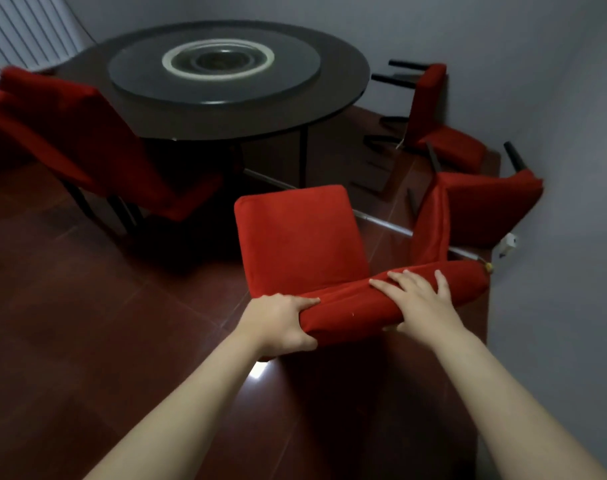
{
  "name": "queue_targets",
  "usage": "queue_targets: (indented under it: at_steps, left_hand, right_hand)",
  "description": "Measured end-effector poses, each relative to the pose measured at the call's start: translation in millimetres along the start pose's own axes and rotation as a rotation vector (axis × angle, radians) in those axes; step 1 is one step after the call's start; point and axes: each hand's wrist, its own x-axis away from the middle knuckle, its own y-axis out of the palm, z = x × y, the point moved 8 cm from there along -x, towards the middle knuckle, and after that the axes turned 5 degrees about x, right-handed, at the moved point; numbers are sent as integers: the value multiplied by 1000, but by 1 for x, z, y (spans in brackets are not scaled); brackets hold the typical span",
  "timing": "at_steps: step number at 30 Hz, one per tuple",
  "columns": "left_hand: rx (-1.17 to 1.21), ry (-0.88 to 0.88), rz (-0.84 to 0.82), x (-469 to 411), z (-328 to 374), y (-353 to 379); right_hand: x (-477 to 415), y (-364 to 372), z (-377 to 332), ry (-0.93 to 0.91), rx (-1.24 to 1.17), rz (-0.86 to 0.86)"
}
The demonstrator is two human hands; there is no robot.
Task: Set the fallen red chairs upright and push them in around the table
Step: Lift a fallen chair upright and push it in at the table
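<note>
Head view: left grip (281, 323) and right grip (420, 303) clasp the red chair (298, 237) by its backrest, seat beyond.

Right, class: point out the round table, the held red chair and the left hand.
round table (347, 81): head view, bare top by right rim.
held red chair (295, 237): head view, seat middle.
left hand (281, 323): head view, back of hand.

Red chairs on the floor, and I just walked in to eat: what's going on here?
A person holds the backrest of the near chair with both hands: the left hand grips its end and the right hand lies over its top. That chair stands upright, seat toward the table, not yet pushed in. On the right, a far chair and a corner chair lie tipped, legs sticking out. The left chair is too blurred to judge.
</note>
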Motion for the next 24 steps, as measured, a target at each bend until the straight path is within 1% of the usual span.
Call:
queue_targets:
  at_steps: [2, 7, 13, 16, 19, 24]
  left_hand:
    - [19, -2, -11, -13, -7, -13]
    - [47, -32, -2, -49, -28, -46]
    - [43, -90, 9, -91, -52, -83]
    - [85, -154, -7, -108, -63, -96]
    - [112, -236, -34, -118, -71, -103]
    - [41, -347, -58, -128, -75, -105]
  right_hand:
    - [-18, -12, 0, 1, -3, -8]
    - [-66, -39, -1, 21, -28, 56]
    - [-124, -63, 0, -23, -33, 79]
    - [-147, -76, -1, -52, -30, 119]
    - [-159, -81, -1, -89, -34, 111]
    - [-172, -87, -1, -198, -37, 111]
